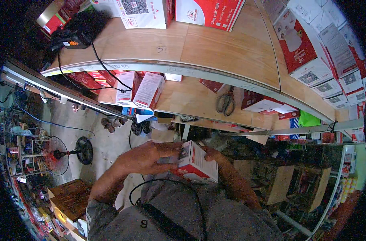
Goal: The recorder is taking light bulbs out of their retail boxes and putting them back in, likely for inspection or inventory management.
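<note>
A red and white cardboard box (198, 161) is held close in front of my chest, tilted, with printing on its pale sides. My left hand (158, 155) grips it from the left, fingers stretched along its side. At the opposite edge, my right hand (213, 155) has its fingers against the box's upper right corner; part of that hand is hidden behind it. Beyond my hands runs a wooden shelf (183, 93), where two similar upright boxes (148, 90) stand side by side. Dark-handled scissors (226, 102) lie on that shelf.
An upper shelf (201, 45) with a metal edge carries larger boxes (143, 13) and a black battery-like device (77, 39) with a dangling cable (103, 61). Stacked boxes (324, 69) fill the right. A pedestal fan (56, 155) stands left, above an open carton (69, 198). Another carton (279, 185) sits right.
</note>
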Action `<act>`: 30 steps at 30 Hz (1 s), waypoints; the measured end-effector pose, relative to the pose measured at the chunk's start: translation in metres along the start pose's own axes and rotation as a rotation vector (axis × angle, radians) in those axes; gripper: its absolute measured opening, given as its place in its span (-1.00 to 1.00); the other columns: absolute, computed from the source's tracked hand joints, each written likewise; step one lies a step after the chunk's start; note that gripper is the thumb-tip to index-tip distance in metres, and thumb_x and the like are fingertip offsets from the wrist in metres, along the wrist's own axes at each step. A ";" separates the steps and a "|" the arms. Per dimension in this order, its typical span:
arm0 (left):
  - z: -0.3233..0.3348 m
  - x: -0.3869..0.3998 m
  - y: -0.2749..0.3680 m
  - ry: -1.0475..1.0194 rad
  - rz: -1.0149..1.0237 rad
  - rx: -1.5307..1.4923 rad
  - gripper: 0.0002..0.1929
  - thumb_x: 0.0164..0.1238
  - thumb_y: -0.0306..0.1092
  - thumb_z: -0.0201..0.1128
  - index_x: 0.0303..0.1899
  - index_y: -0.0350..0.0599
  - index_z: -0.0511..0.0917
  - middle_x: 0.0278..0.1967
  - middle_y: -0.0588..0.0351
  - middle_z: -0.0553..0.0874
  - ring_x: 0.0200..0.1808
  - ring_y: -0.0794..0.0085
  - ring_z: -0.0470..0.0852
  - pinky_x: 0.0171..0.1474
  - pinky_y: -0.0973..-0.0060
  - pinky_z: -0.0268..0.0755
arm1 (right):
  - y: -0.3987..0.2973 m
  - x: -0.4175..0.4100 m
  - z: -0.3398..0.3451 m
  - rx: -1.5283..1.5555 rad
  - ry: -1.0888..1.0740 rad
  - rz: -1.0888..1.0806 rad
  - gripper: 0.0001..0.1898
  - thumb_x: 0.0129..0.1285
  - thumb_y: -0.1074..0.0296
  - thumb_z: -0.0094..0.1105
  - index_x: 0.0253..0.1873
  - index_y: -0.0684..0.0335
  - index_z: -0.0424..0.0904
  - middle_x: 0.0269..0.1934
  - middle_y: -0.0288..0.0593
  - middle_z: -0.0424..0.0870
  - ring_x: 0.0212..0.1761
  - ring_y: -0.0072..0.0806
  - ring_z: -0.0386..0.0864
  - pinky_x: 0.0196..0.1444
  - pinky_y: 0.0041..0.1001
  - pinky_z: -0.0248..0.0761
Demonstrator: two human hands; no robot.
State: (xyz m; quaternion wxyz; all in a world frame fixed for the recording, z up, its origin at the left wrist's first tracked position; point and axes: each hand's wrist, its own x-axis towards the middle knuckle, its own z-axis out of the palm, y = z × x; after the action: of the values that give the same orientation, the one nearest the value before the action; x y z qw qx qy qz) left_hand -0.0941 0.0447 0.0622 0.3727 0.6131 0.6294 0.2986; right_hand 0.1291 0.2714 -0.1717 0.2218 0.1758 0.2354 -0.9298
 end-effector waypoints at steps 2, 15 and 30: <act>-0.006 0.001 0.010 -0.004 -0.043 -0.002 -0.44 0.28 -0.10 0.49 0.22 -0.21 0.59 0.31 -0.25 0.62 0.24 -0.13 0.68 0.28 0.12 0.60 | -0.006 0.008 -0.003 -0.375 0.065 0.025 0.18 -0.36 -0.01 0.77 0.45 0.43 0.40 0.10 -0.01 0.76 -0.02 -0.24 0.78 0.09 -0.28 0.62; 0.006 0.004 0.020 0.099 -0.173 0.087 -0.21 0.12 -0.06 0.56 0.29 -0.29 0.39 0.07 -0.31 0.69 0.07 -0.20 0.73 0.14 0.04 0.61 | -0.061 -0.002 0.049 -0.742 -0.227 -0.024 0.01 0.09 -0.07 0.55 0.59 0.27 0.30 0.48 -0.08 0.50 0.45 -0.29 0.44 0.49 -0.22 0.28; 0.052 -0.023 -0.055 0.309 -0.360 -0.506 -0.52 0.58 -0.11 0.04 0.29 -0.30 0.41 -0.02 -0.10 0.69 -0.04 0.08 0.73 0.04 0.21 0.54 | -0.092 -0.057 0.103 -1.259 -0.187 -0.313 0.31 -0.11 -0.15 0.70 0.69 0.23 0.06 0.63 0.01 0.23 0.62 -0.16 0.25 0.67 -0.17 -0.01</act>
State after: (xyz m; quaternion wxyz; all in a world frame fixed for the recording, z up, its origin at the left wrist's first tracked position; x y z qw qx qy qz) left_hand -0.0817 0.0137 -0.0092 0.4599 0.3279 0.6824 0.4641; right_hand 0.1091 0.3099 -0.0293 0.1641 -0.1052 0.7371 -0.6470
